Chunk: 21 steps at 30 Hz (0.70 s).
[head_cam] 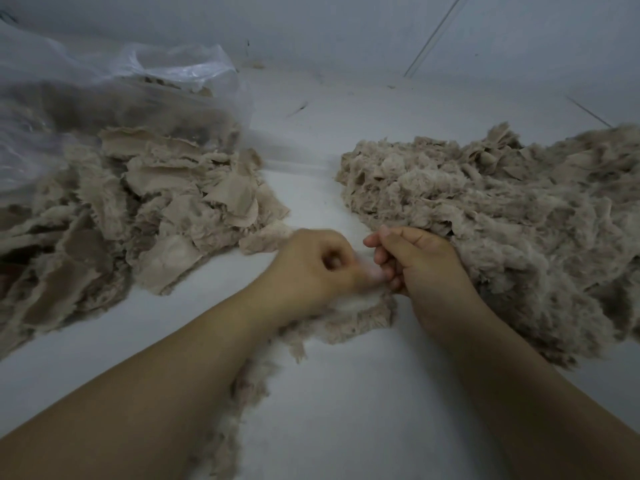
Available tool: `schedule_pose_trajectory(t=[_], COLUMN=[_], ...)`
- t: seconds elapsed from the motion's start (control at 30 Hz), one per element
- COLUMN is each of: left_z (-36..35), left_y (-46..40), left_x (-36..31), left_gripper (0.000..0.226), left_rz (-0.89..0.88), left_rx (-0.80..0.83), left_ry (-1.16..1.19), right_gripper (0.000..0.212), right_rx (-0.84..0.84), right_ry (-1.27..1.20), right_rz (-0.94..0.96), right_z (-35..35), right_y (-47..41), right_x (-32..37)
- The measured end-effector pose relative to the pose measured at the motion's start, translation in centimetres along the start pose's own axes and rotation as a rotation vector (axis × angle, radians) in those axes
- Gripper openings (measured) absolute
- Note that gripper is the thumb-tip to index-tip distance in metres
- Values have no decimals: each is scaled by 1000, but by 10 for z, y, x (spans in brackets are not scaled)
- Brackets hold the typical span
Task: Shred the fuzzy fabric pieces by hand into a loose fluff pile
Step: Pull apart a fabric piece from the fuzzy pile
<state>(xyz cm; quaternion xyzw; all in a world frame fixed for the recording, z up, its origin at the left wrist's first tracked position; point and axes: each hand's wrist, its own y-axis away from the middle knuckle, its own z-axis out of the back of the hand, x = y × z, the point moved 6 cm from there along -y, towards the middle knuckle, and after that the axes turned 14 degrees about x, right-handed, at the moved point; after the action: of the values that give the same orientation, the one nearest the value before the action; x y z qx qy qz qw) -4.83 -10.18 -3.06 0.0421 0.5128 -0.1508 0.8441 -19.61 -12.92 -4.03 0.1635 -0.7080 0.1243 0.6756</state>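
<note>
Both hands meet low in the middle of the white floor (346,393), over a strip of fuzzy fabric (349,320) that trails from under them back toward the person. The left hand (311,271) is blurred, its fingers curled into a fist that seems to pinch the strip's top edge; the right hand (415,261) has its fingers bent in against the same edge, thumb up, gripping the fabric just beside the left. This looks like the tearing step itself: one piece held at two close points, about to be pulled apart. To the left lies the heap of untorn pieces (138,209), flat backing showing, spilling from a clear plastic bag (104,84). To the right sits the fluff pile (502,209), already large, touching the right wrist. The next move likely calls for pulling the hands apart sideways to rip off a tuft, then dropping it rightward onto the pile. Much fabric is left, so the task seems around midway.
</note>
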Motion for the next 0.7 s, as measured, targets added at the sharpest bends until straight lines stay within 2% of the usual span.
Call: schedule_pose_trajectory(t=[0.07,0.13,0.2,0.27,0.33,0.4,0.6,0.7], left_z=[-19,-19,-12,0,6,9,1,0], left_y=[1,2,1,0,0,0,-2,-2], left_x=[-2,-5,-2,6,12,13,9,6], left_gripper=[40,27,17,17,13,12,22,12], left_rz=[38,12,9,56,65,50,25,9], left_rx=[320,384,240,-1,-123,-143,-54,-50], left_ry=[-259,-354,-153,206,443,477,518,487], right_gripper=[36,35,33,31,27,23,14,21], right_rx=[-7,-19,-21,-16,-4,16,49,44], right_ry=[4,8,-11,-33,-29,-19,46,56], right_rz=[0,-4,-5,-5,-4,5,29,13], right_z=[1,2,1,0,-1,-2,-4,-3], right_y=[1,1,0,-1,-2,-2,-2,-3], right_x=[0,1,1,1,0,0,0,0])
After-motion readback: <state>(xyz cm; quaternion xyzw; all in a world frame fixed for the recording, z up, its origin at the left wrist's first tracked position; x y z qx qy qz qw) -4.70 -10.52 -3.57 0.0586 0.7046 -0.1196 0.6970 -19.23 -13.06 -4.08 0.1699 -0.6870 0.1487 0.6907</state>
